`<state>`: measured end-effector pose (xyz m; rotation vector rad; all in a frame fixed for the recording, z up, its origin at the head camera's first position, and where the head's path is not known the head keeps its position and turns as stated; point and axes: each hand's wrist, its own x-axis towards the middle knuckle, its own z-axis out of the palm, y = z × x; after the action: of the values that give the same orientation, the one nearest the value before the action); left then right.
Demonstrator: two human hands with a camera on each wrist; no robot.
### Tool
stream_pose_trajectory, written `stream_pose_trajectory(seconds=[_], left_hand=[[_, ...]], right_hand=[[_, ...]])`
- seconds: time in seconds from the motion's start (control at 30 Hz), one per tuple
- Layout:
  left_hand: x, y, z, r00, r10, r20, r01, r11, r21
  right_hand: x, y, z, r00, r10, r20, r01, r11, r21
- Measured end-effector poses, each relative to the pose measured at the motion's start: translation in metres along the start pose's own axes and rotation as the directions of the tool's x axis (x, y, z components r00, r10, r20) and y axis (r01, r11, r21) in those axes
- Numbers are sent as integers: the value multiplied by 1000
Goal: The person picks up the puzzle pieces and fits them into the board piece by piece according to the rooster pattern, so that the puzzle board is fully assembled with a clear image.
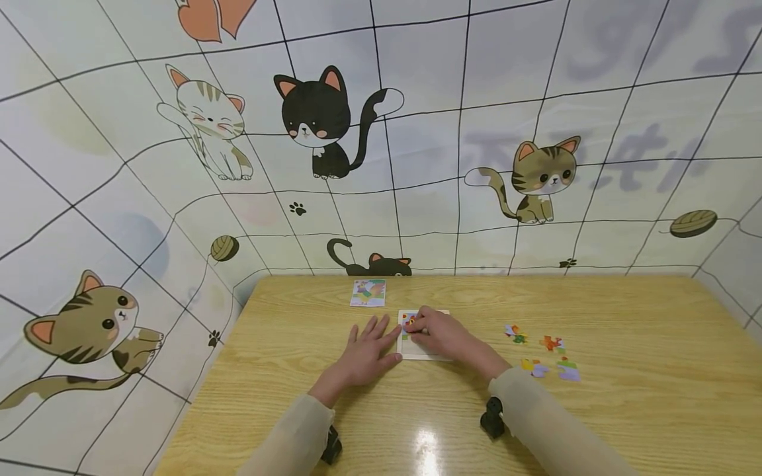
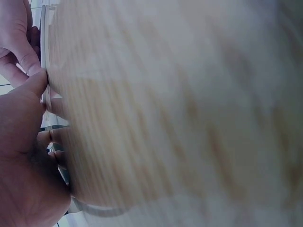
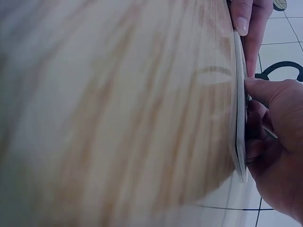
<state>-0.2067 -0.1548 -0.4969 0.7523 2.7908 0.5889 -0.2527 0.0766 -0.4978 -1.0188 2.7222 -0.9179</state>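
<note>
A small puzzle board [image 1: 428,356] with a pale rim lies on the wooden table, coloured pieces [image 1: 406,336] showing at its left side. My right hand [image 1: 445,334] is over the board, its fingers curled and pinching a puzzle piece [image 1: 411,320] at the upper left; the hand hides most of the board. In the right wrist view the right thumb [image 3: 265,90] is low against the board's top face. My left hand [image 1: 364,354] lies with spread fingers at the board's left edge, thumb and index finger touching the rim.
Several loose puzzle pieces [image 1: 552,344] are scattered on the table [image 1: 643,410] to the right. A square picture card [image 1: 368,293] lies behind the left hand. A cat-patterned wall covering [image 1: 428,218] rises along the table's back edge.
</note>
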Motion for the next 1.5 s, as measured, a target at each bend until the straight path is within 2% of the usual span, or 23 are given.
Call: stream_pose_trajectory(seconds=[0.17,0.27,0.37,0.43,0.6,0.7,0.83,1.07,1.27,1.5], left_hand=[[3,-7,8,1000,0,-17,0,1000,3],[1,-7,7,1000,-4,-13,4,1000,16],[-1,-4,4,1000,-2,-13,2,1000,18],[-1,-2,3,1000,1,-13,-1,1000,11],[-2,-2,2,1000,12,-19,-12,1000,5],[-3,-1,0,1000,12,-20,-12,1000,6],[-4,-1,-2,1000,11,-18,-11,1000,4],[-4,-2,0,1000,14,-17,-14,1000,-12],[-2,-2,1,1000,11,-10,-11,1000,-4],[-2,0,1,1000,3,-4,-3,1000,2]], right_hand=[[0,1,-3,1000,-8,29,7,999,40],[1,2,-6,999,23,44,-29,989,142],[-2,5,-15,997,77,30,-82,964,254],[-8,8,-24,994,112,10,-109,935,337],[-34,23,-52,987,161,-13,-138,885,445],[-52,36,-68,983,180,-17,-154,883,443],[-75,53,-83,979,205,-17,-181,899,399],[-106,77,-101,965,261,-17,-234,889,394],[-121,87,-105,963,266,-42,-236,908,346],[-127,95,-109,965,263,-16,-242,910,336]])
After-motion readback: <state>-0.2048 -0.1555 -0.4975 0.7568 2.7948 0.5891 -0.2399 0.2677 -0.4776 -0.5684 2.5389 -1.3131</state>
